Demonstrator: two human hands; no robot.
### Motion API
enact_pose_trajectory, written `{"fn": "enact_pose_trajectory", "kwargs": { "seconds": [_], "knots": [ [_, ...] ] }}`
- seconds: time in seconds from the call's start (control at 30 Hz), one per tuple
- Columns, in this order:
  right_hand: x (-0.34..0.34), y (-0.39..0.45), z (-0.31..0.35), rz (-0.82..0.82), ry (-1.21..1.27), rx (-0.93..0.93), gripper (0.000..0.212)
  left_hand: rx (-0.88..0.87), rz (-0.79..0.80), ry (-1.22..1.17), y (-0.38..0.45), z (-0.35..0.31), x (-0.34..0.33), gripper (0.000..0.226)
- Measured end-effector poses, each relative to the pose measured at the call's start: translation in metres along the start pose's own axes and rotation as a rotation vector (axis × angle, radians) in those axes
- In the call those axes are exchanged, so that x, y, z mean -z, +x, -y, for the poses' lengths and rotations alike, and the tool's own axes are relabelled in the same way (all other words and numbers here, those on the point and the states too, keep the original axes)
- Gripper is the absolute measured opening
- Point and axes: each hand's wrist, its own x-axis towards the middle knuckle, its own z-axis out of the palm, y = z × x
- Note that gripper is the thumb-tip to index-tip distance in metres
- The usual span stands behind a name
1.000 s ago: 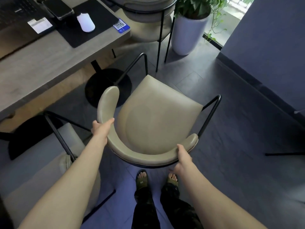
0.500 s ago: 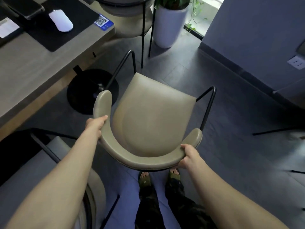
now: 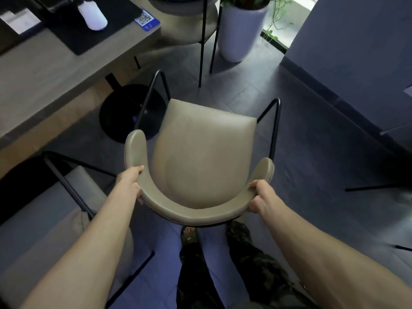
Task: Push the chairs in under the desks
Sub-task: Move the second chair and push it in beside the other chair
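Note:
A beige chair (image 3: 200, 152) with a curved backrest and black metal legs stands on the dark floor in front of me, its seat facing away. My left hand (image 3: 129, 181) grips the left side of the backrest. My right hand (image 3: 259, 197) grips the right side. The grey desk (image 3: 44, 81) runs along the upper left, and the chair's front left leg is near the desk's round black base (image 3: 124, 112). The seat is out from under the desk.
A second grey chair (image 3: 44, 219) stands at the lower left beside me. A third chair (image 3: 185, 23) and a white plant pot (image 3: 240, 30) are at the top. A mouse pad, white mouse (image 3: 92, 15) and QR card lie on the desk. A blue-grey wall (image 3: 356, 52) runs along the right.
The chair has turned so its seat faces more straight ahead. Both hands keep their grip on the backrest, and my view has shifted slightly.

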Motion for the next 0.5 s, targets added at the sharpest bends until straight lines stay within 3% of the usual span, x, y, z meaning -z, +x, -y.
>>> {"fn": "enact_pose_trajectory", "kwargs": {
  "seconds": [0.07,0.27,0.5],
  "knots": [
    [0.003,0.002,0.017,0.024,-0.033,0.047,0.065,0.018,0.001,-0.085,-0.001,0.021,-0.002,0.038],
    [0.0,0.017,0.061,0.145,-0.213,0.164,0.081,0.09,-0.077,-0.351,0.014,0.09,-0.005,0.052],
    [-0.031,-0.004,0.107,0.225,-0.482,0.333,0.067,0.119,-0.155,-0.605,-0.056,0.123,-0.033,0.04]
  ]
}}
